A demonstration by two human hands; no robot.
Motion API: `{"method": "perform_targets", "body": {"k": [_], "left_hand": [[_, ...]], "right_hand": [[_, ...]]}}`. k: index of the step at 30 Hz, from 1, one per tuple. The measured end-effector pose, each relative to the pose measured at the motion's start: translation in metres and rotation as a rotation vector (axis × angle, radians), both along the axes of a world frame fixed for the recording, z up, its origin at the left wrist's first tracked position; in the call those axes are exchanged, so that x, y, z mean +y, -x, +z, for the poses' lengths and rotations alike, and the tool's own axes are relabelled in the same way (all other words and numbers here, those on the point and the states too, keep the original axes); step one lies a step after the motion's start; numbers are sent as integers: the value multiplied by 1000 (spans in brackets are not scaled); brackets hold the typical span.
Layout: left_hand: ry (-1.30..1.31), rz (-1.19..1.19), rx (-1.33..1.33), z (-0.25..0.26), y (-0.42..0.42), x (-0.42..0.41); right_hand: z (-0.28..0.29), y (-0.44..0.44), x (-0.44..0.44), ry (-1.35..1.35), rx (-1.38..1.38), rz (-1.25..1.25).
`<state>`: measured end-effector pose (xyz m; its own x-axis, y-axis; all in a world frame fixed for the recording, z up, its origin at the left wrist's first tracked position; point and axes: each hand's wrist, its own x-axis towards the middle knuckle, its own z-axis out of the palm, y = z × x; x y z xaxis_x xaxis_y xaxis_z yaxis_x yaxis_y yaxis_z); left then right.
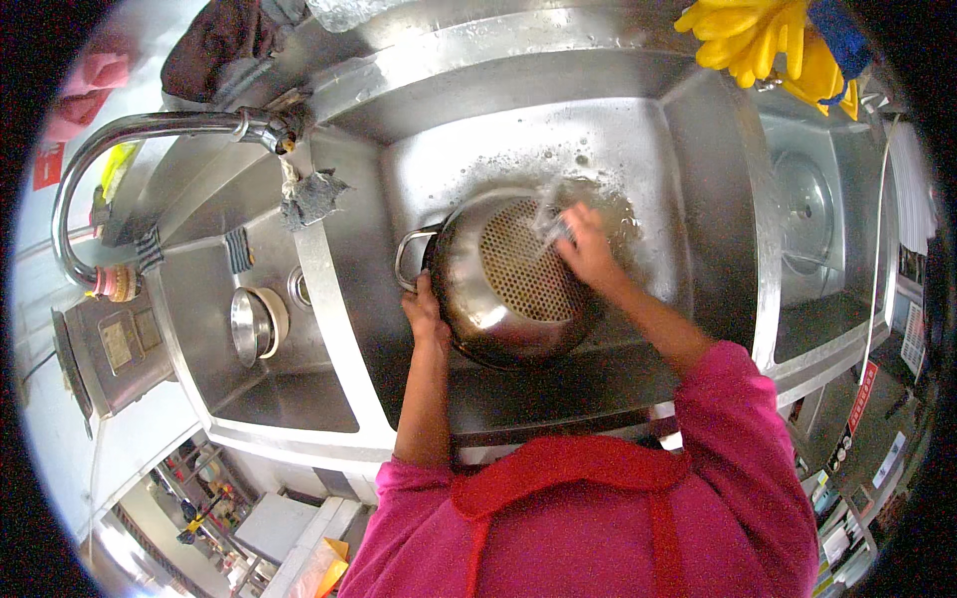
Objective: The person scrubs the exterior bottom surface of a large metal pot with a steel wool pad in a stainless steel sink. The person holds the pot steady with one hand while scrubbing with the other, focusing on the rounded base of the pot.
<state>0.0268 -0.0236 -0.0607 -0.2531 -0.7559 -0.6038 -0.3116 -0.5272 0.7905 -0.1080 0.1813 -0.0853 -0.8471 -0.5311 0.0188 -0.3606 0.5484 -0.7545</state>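
A stainless-steel steamer pot with a perforated base lies tilted in the middle sink basin, its holed face turned up. My left hand grips the pot's left edge, just below a metal loop handle. Over the upper right of the holes is my right hand, blurred by motion. Its fingers are closed around a blurred, pale, partly see-through thing that I cannot identify. Brown staining shows on the pot's side. Wet patches and droplets cover the basin floor beyond it.
A curved chrome faucet rises at the left. The left basin holds nested bowls and a striped cloth. A grey rag hangs on the divider. Yellow rubber gloves hang at upper right, near the right basin.
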Motion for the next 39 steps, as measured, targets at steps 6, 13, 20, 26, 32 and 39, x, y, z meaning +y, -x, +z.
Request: {"method": "perform_targets", "body": {"k": [6,13,20,26,32,39], "left_hand": [[-129,103,39,5,0,-3],[12,4,23,-14,-12,-7],[2,5,-30,4,0,-5],[-26,21,80,-13,-5,-13],[-50,-17,44,-18,-10,-19],[-16,-4,28,-10,-7,-12]], "right_hand": [[28,-2,-23,6,-48,243],[23,5,-33,88,48,224],[13,1,-27,48,72,185],[6,10,-5,-43,-8,118],[-31,10,23,28,15,-3],[-5,6,19,78,-11,-29]]}}
